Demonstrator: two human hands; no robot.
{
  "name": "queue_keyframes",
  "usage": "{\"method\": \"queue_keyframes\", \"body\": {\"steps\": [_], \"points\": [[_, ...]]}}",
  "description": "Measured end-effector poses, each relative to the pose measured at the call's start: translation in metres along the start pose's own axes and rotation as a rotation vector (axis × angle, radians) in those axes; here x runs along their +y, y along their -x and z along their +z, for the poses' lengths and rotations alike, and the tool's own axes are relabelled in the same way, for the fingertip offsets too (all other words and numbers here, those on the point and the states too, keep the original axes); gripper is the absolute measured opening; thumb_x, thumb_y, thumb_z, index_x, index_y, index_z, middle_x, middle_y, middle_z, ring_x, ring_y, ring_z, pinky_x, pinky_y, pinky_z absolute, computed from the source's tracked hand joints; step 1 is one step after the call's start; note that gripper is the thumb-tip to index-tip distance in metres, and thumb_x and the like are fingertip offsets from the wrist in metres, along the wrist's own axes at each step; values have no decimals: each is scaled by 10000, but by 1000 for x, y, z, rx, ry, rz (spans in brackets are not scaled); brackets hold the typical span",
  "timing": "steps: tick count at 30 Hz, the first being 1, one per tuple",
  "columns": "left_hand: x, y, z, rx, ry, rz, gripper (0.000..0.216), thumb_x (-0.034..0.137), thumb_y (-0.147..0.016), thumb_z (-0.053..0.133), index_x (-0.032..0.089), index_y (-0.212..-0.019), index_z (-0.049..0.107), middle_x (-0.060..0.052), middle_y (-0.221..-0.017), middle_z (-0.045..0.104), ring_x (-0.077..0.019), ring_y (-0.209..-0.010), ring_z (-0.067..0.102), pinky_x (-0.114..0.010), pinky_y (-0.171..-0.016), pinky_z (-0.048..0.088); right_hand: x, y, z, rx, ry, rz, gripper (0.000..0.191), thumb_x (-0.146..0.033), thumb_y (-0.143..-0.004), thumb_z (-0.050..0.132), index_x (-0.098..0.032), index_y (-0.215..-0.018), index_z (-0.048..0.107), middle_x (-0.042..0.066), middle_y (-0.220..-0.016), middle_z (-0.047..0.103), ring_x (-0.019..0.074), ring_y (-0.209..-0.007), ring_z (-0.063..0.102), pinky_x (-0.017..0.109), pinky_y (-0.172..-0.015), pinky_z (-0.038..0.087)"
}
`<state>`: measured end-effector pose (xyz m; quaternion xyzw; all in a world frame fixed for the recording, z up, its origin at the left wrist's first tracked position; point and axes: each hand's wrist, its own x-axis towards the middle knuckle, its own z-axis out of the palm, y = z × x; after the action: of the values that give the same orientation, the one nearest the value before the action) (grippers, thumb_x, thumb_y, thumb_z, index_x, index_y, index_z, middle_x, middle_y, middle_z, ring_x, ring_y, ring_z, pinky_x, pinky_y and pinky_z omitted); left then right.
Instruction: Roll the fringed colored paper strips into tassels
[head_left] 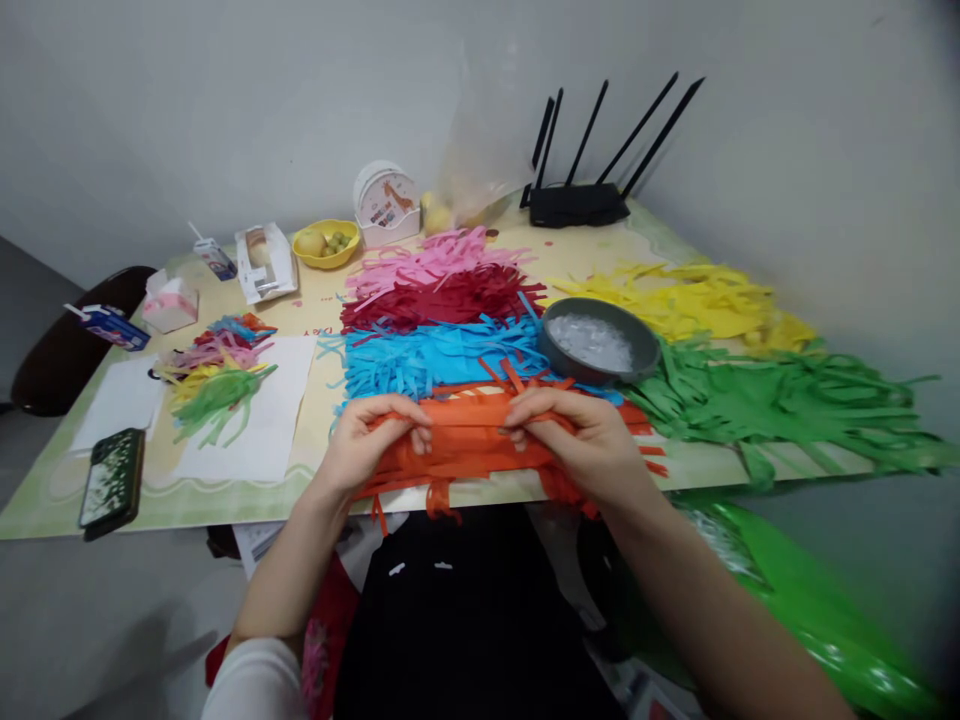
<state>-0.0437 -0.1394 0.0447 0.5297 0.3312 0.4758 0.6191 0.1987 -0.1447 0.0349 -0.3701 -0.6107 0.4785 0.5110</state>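
Observation:
My left hand [373, 436] and my right hand [581, 440] both grip a bundle of orange fringed paper strips [469, 440] at the table's near edge, fingers curled over its top. Loose orange ends hang down over the edge. Behind the bundle lie piles of blue strips [435, 358], dark red strips [442, 300] and pink strips [435, 260]. A grey bowl [556, 352] with white bits in it stands just beyond my right hand.
Green strips [780, 400] and yellow strips [697, 300] cover the right side. On the left lie a small mixed-colour bunch [217, 375] on white paper, a phone [112, 480], and cartons. A yellow fruit bowl [326, 243] and a black router [577, 205] stand at the back.

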Motion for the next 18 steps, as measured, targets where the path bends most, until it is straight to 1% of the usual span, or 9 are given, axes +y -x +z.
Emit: {"method": "queue_keyframes", "body": {"steps": [2,4,7,9,11,13,15,16,18], "points": [[1,1,0,-33,-44,34,173,287,-853,660,132,-808,722,-36,-688,671,-128,-619,633,-252,-642,502,0,0,-1,-11,29,-23,154,-183,-872,571,-192,-815,714,23,-739,697,122,-620,647,229,-593,527],[2,2,2,-33,-151,56,223,323,-872,641,131,-767,686,-36,-688,658,-132,-635,625,-251,-643,487,-2,1,0,-27,100,-56,163,-203,-886,553,-193,-815,699,26,-754,698,136,-655,651,241,-615,522],[3,4,5,74,-413,85,213,314,-865,664,152,-742,601,1,-663,624,-101,-584,575,-222,-599,441,-6,4,3,30,334,-109,129,-229,-872,598,-199,-758,650,17,-733,686,151,-675,651,248,-635,509],[3,5,7,123,-587,118,137,290,-863,669,170,-874,604,19,-692,629,-98,-591,579,-220,-613,438,-9,6,6,105,507,-141,34,-222,-858,628,-203,-853,656,25,-808,714,164,-732,679,251,-670,516],[4,6,7,101,-744,167,164,264,-880,644,185,-1022,619,-4,-792,679,-122,-695,634,-237,-694,465,-10,6,8,142,622,-181,130,-211,-864,623,-205,-987,665,47,-934,741,186,-841,705,268,-742,531],[4,5,6,64,-855,199,135,244,-893,619,190,-1013,649,-35,-883,715,-151,-816,665,-261,-775,476,-9,6,8,131,663,-208,123,-203,-872,606,-207,-972,678,52,-948,748,198,-885,709,285,-785,536],[5,5,6,50,-855,190,79,247,-893,617,179,-894,655,-49,-882,724,-164,-838,672,-268,-783,482,-8,7,7,119,636,-180,66,-209,-861,614,-209,-871,680,41,-867,744,197,-830,708,292,-761,542],[6,5,6,47,-793,163,92,256,-894,617,173,-857,637,-49,-853,725,-164,-818,678,-267,-768,489,-8,7,6,115,591,-141,53,-217,-854,625,-210,-836,675,34,-827,737,192,-790,706,291,-734,546],[7,6,7,30,-567,80,117,277,-898,615,168,-861,594,-45,-793,724,-160,-754,690,-266,-724,512,-7,8,6,107,432,-37,45,-241,-847,643,-213,-837,678,25,-783,732,180,-715,705,287,-679,561]]}}
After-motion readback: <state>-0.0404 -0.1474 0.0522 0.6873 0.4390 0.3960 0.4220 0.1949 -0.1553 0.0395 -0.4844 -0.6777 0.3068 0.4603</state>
